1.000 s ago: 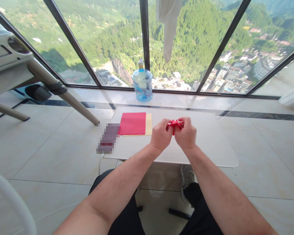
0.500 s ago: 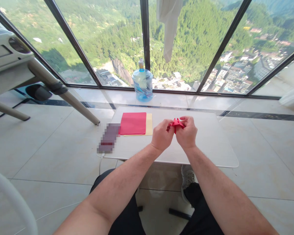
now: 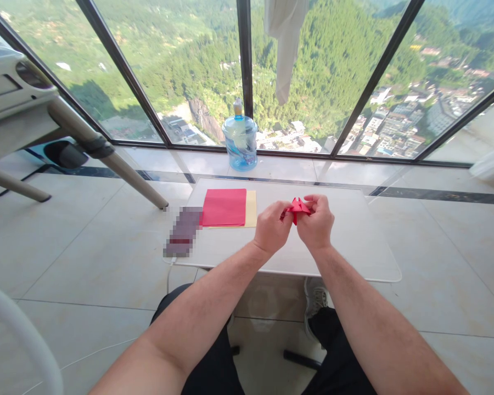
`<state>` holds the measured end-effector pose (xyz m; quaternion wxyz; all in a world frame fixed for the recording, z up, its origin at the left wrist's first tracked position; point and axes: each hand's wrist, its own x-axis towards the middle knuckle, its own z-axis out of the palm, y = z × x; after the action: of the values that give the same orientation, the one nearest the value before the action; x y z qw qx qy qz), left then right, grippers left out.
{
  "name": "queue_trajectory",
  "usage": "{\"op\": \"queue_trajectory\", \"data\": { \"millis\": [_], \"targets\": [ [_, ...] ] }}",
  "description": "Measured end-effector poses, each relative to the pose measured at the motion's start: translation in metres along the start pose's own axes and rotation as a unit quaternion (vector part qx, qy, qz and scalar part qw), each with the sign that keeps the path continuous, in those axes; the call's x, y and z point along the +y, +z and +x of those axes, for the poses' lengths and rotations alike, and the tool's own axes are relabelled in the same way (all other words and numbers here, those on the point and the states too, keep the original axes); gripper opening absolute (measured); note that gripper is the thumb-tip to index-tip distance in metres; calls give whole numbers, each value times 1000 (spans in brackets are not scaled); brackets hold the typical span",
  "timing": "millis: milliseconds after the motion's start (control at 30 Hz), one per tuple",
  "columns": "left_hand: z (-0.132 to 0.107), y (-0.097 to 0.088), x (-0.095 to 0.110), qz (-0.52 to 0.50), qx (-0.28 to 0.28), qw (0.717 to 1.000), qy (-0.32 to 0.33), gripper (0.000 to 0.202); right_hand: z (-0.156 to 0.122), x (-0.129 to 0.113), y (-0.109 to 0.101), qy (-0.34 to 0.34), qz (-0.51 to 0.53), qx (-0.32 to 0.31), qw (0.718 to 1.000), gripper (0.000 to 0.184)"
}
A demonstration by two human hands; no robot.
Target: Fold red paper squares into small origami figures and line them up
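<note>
A small red folded paper (image 3: 299,207) with pointed flaps is held up between my two hands, above the right half of the white table (image 3: 346,236). My left hand (image 3: 273,225) pinches its left side. My right hand (image 3: 316,224) grips its right side, with fingers curled round the edge. Parts of the paper are hidden behind the fingers. To the left of my hands lies a stack of red paper sheets (image 3: 224,207), partly covering yellow paper (image 3: 251,208).
A blurred-out dark device (image 3: 184,231) with a white cable (image 3: 169,277) lies at the table's left edge. A clear blue water jug (image 3: 240,144) stands behind the table by the window. A metal-legged piece of furniture (image 3: 123,173) is at left.
My right hand has shifted very slightly to the right, and a little more of the red folded paper shows between the hands. Both hands keep their hold.
</note>
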<state>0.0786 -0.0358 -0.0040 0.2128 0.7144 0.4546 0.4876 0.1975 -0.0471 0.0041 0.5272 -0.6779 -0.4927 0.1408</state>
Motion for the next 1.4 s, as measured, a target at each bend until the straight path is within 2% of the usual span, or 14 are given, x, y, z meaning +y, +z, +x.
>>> {"op": "queue_trajectory", "data": {
  "millis": [200, 367, 433, 533, 600, 700, 833, 1000, 1133, 1300, 1400],
  "targets": [
    [1, 0, 0, -6, 7, 1000, -13, 13, 1, 1, 1, 21, -7, -1, 1000, 25],
    [3, -2, -1, -26, 9, 1000, 0, 11, 2, 1, 0, 3, -2, -7, 1000, 18],
    [3, -2, -1, -27, 16, 1000, -3, 10, 0, 1, 0, -36, -26, 15, 999, 19],
    [4, -2, -2, -9, 20, 1000, -21, 7, -2, 2, -2, -142, -87, 51, 985, 18],
    [5, -3, -3, 15, 12, 999, -31, 6, -2, 3, -3, -204, -119, 48, 970, 13],
    [6, -5, -4, 56, 1, 998, -15, 8, -1, 6, -5, -246, -157, 34, 956, 17],
    [6, -7, -5, 111, 0, 993, 34, 14, -1, 7, -6, -254, -200, 34, 946, 22],
    [8, -6, -4, 146, 4, 988, 42, 21, -2, 5, -5, -238, -205, 41, 948, 23],
    [9, -7, -6, 144, -7, 989, 42, 22, -2, 6, -5, -226, -197, 30, 954, 22],
    [9, -8, -9, 119, -11, 992, 41, 24, -1, 9, -6, -259, -146, 6, 955, 16],
    [10, -8, -7, 77, -5, 997, 17, 25, -1, 10, -6, -276, -140, 6, 951, 17]
  ]
}}
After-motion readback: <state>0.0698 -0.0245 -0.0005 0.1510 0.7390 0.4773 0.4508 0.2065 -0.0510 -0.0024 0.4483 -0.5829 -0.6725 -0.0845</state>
